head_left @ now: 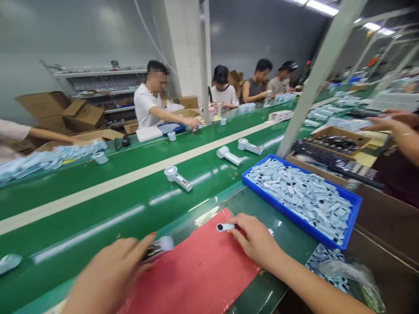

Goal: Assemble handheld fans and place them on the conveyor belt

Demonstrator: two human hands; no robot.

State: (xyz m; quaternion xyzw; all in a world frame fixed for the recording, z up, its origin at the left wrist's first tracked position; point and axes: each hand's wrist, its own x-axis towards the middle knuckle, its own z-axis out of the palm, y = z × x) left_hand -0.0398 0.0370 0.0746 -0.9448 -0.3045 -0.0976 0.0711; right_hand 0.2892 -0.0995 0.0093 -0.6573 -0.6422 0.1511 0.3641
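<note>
My left hand [109, 272], blurred, is closed around a light-blue handheld device [166, 243] with a rounded head and an open, dark-looking handle; part of it is hidden by the fingers. Between thumb and fingers my right hand [255, 237] pinches a small light-blue handle cover [225, 227] with a black oval on it. That cover is over the red mat [196, 266] lying on the bench edge. To the right stands a blue tray [294, 226], full of similar light-blue covers.
Several light-blue devices [178, 179] with round heads lie on the green conveyor belt [108, 209]. A slanted metal post [317, 83] rises behind the tray. Co-workers [147, 104] sit across the belt; another person's hands [389, 122] work at right beside a cardboard box [340, 135].
</note>
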